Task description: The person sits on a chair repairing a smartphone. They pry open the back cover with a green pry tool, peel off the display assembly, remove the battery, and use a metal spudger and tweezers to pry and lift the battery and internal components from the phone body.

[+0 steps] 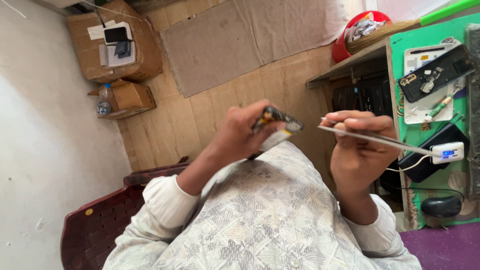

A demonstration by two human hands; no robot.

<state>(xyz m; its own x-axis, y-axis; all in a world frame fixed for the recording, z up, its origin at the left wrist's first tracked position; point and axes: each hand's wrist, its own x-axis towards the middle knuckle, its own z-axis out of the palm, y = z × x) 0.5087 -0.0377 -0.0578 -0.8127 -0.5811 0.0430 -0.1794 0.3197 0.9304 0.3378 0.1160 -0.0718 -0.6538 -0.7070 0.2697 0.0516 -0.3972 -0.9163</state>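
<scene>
At frame centre, I see a small dark phone part (276, 125), held up over the lap where both hands can meet on it. My left hand (240, 135) closes around it, fingers wrapped, turning its edge toward three o'clock. There my right hand (360, 150) pinches thin metal tweezers (370, 137), tips aimed at the part, apparently for fine picking. Further out at two o'clock, an opened phone (435, 75) lies on the green bench mat (400, 55); at ten o'clock, cardboard boxes (117, 45) sit on the floor.
</scene>
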